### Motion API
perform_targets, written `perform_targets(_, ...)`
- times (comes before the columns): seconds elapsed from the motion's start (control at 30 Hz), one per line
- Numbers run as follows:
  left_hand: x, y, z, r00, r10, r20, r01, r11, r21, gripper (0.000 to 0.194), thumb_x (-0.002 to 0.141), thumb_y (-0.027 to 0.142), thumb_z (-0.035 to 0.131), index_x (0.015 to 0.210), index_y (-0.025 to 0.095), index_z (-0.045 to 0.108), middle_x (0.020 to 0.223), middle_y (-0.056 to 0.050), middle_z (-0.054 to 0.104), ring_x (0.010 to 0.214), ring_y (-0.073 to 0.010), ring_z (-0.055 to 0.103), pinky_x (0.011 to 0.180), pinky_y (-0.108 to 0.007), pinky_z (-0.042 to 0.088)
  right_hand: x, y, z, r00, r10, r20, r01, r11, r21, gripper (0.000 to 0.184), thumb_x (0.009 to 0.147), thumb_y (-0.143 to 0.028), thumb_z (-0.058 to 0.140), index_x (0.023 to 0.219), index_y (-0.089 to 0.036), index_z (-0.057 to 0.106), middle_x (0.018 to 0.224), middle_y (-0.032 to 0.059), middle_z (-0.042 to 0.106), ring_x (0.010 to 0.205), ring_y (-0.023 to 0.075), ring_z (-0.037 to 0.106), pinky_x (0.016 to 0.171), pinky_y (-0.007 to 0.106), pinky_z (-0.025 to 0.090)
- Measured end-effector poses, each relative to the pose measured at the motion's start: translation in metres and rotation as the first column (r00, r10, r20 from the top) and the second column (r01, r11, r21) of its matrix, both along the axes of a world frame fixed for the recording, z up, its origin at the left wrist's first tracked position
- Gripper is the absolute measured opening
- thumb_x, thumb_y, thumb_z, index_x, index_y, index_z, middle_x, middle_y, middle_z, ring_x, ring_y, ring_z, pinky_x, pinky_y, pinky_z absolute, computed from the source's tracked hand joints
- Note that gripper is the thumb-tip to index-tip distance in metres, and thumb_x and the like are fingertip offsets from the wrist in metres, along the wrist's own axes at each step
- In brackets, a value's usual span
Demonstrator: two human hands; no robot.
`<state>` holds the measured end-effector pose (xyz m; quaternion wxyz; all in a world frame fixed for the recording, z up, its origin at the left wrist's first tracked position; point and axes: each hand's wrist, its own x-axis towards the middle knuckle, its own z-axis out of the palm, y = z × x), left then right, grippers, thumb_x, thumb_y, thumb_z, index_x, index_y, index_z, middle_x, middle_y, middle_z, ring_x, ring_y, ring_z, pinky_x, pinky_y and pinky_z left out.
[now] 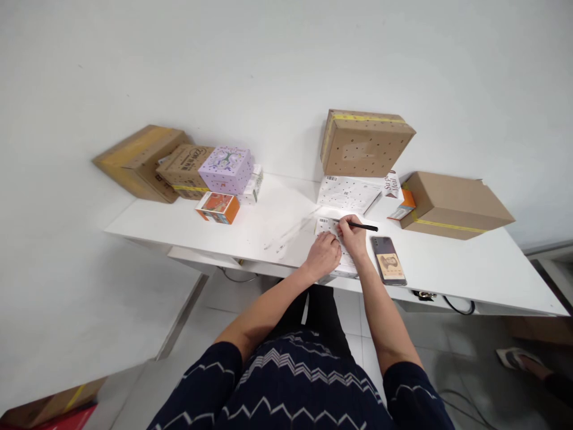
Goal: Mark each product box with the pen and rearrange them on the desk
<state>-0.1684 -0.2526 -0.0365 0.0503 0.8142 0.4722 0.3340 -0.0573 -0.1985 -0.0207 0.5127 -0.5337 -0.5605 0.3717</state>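
Observation:
A white box with small dark dots (348, 263) lies near the front edge of the table, between my hands. My left hand (324, 254) rests over its left side, fingers bent together and gripping it. In my right hand (351, 235) is a black pen (366, 226), pinched between the fingers, its tip end over the upper part of the box. The rear end of the pen sticks out to the right. Just right of my right hand lies a phone (388, 261) with a picture of a face on it. Parts of the box are hidden under both hands.
Behind my hands stand a larger white dotted box (344, 194) and a brown carton (362, 146) on it. A big carton (452, 203) is at right. Leftward sit a purple box (227, 170), an orange box (218, 208) and more cartons (143, 161). Someone's foot (519, 359) shows lower right.

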Motion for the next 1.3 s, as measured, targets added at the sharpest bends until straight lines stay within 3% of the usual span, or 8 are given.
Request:
perform_targets(0.2,-0.002,-0.001,0.0,0.997,-0.006,-0.075,0.008,0.999,0.033,0.018,0.087,0.015,0.045,0.085,0.014,0.063,0.093,-0.013,0.063,0.106,-0.0285,0.057,0.1,-0.045,0.045,0.031,-0.007,-0.008,0.923,-0.37,-0.104,0.382,0.912,0.148,0.025,0.088,-0.044,0.043,0.1,-0.023,0.05,0.087,0.0031,0.062,0.062,0.0135,0.058,0.06,0.028,0.049)
perform_targets(0.33,-0.003,-0.002,-0.001,0.993,-0.004,-0.118,0.01,0.999,0.049,0.018,0.088,0.015,0.045,0.085,0.013,0.063,0.092,-0.013,0.063,0.104,-0.0274,0.058,0.097,-0.043,0.047,0.073,-0.017,-0.032,0.853,-0.35,0.388,0.271,0.931,0.245,0.035,0.091,-0.036,0.037,0.115,-0.018,0.056,0.107,0.0128,0.064,0.09,0.0223,0.061,0.08,0.037,0.05)
perform_targets(0.47,-0.004,-0.002,-0.001,0.987,0.025,-0.16,-0.013,0.997,0.075,0.019,0.089,0.016,0.044,0.085,0.013,0.063,0.092,-0.012,0.063,0.104,-0.0265,0.058,0.097,-0.042,0.047,0.091,-0.024,-0.046,0.484,-0.066,0.873,-0.058,0.992,0.108,0.045,0.089,-0.016,0.035,0.13,-0.013,0.054,0.129,0.0153,0.059,0.112,0.0298,0.051,0.093,0.043,0.042)
perform_targets(0.63,-0.003,-0.002,-0.001,0.988,0.04,-0.152,-0.027,0.996,0.087,0.018,0.09,0.016,0.045,0.085,0.015,0.063,0.092,-0.012,0.064,0.106,-0.0262,0.058,0.098,-0.042,0.047,0.079,-0.023,-0.043,0.165,0.068,0.984,-0.082,0.995,-0.055,0.049,0.091,-0.021,0.037,0.138,-0.023,0.049,0.138,0.0114,0.054,0.123,0.0373,0.037,0.091,0.048,0.038)
perform_targets(0.73,-0.003,-0.001,-0.002,0.99,0.054,-0.134,-0.042,0.995,0.092,0.018,0.089,0.016,0.045,0.085,0.015,0.063,0.091,-0.011,0.064,0.103,-0.0257,0.059,0.097,-0.042,0.047,0.079,-0.025,-0.039,0.19,0.079,0.979,-0.053,0.996,-0.07,0.052,0.092,-0.018,0.033,0.141,-0.027,0.046,0.139,0.0091,0.053,0.124,0.0349,0.036,0.093,0.047,0.037)
perform_targets(0.83,-0.002,-0.001,-0.003,0.992,0.048,-0.118,-0.037,0.995,0.095,0.017,0.089,0.016,0.046,0.083,0.015,0.062,0.09,-0.011,0.064,0.099,-0.0247,0.06,0.096,-0.042,0.048,0.091,-0.036,-0.036,0.296,-0.042,0.954,0.172,0.985,-0.01,0.052,0.094,-0.023,0.033,0.145,-0.024,0.041,0.14,0.0112,0.05,0.122,0.0331,0.038,0.094,0.047,0.037)
perform_targets(0.97,-0.002,0.0,-0.005,0.993,0.045,-0.107,-0.034,0.994,0.103,0.015,0.088,0.016,0.047,0.082,0.017,0.062,0.092,-0.011,0.063,0.098,-0.0248,0.06,0.095,-0.043,0.049,0.107,-0.06,-0.037,0.355,-0.192,0.915,0.585,0.809,-0.057,0.076,0.083,-0.056,0.053,0.147,-0.02,0.034,0.143,0.0196,0.041,0.123,0.0391,0.038,0.095,0.053,0.035)
perform_targets(1.3,-0.002,0.0,-0.006,0.991,0.035,-0.13,-0.017,0.99,0.139,0.017,0.088,0.016,0.047,0.082,0.015,0.063,0.093,-0.012,0.063,0.096,-0.0243,0.06,0.094,-0.042,0.049,0.098,-0.065,-0.036,0.405,-0.228,0.885,0.647,0.755,-0.102,0.062,0.084,-0.049,0.054,0.137,-0.017,0.048,0.133,0.0201,0.051,0.12,0.0379,0.044,0.095,0.053,0.034)
